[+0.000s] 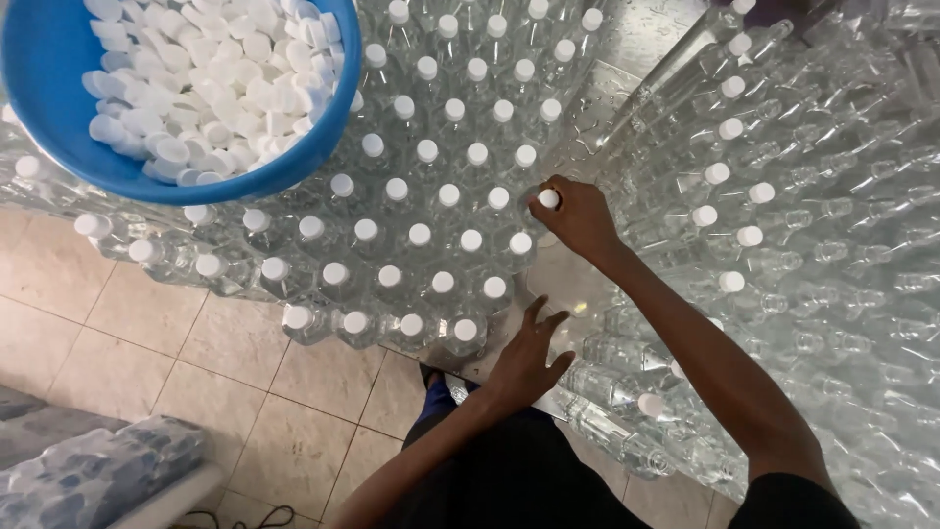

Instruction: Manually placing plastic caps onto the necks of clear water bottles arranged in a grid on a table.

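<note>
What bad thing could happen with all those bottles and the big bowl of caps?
The right hand presses a white cap on a bottle at the edge of the tightly packed standing bottles; a hard push might tip neighbours. The blue bowl, heaped with loose caps, seems to sit on bottle tops and could slide and spill.

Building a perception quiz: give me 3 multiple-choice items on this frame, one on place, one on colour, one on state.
1. Where does the blue basin of white caps sit?
A. upper left, on the standing bottles
B. on the tiled floor
C. lower right

2. What colour is the cap under the right hand?
A. blue
B. white
C. red

3. How are the bottles in the central group?
A. upright, capped
B. lying flat, capped
C. upright, open

Answers: 1 A, the basin rests above the bottle tops. 2 B, white shows between the fingers. 3 A, their capped tops face the camera.
</note>
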